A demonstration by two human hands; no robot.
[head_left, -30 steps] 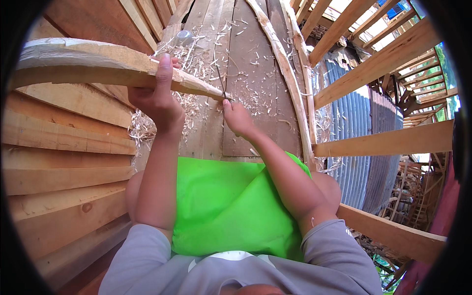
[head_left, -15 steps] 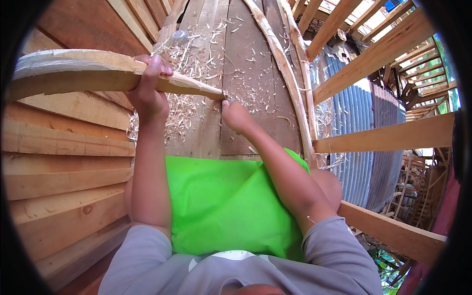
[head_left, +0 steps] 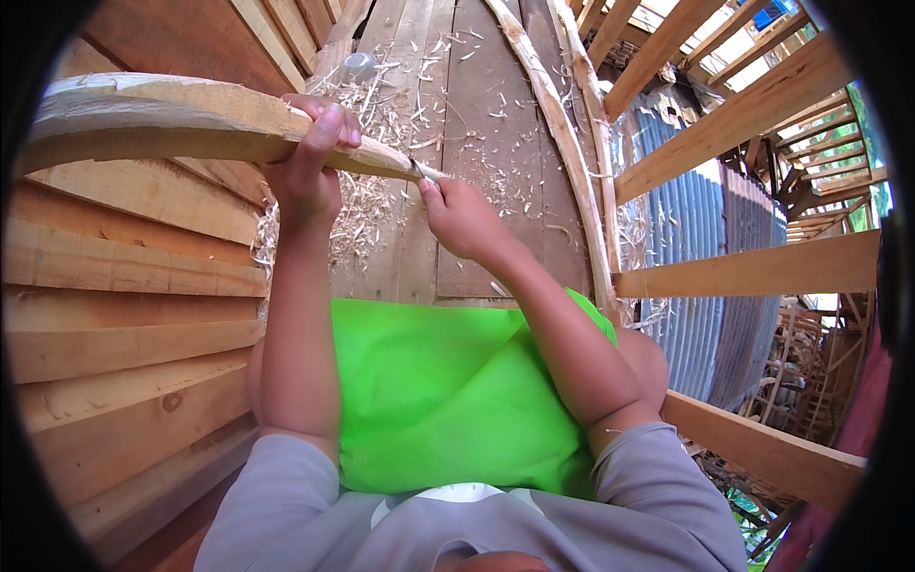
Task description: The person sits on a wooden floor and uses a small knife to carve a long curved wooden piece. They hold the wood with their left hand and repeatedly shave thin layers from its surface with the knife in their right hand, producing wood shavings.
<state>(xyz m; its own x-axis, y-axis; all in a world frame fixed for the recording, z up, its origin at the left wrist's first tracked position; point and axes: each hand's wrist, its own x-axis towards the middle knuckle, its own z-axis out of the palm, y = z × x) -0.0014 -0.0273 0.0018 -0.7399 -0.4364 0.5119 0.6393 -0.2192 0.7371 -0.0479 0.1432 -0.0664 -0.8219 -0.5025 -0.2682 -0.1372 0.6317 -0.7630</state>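
Note:
My left hand (head_left: 310,157) is closed around a long, curved, pale piece of wood (head_left: 181,119), close to its narrow end. The wood bows out to the left and tapers to the right past my fingers. At this tapered end my right hand (head_left: 462,217) is closed on a small knife (head_left: 416,166). Only a short dark bit of the blade shows, lying against the wood; my fingers hide the handle. Bright green cloth (head_left: 448,391) covers my lap below both hands.
Wood shavings (head_left: 362,214) litter the plank floor (head_left: 410,257), with a clear cup (head_left: 357,67) among them. Board walling (head_left: 133,257) rises close on the left. Two long peeled poles (head_left: 558,124) lie on the right, beside a slatted railing (head_left: 753,262) and corrugated metal sheets (head_left: 681,276).
My right hand and the knife have moved a little left along the wood, nearer my left hand. The wood's narrow end and my left hand have shifted slightly right and up in the view.

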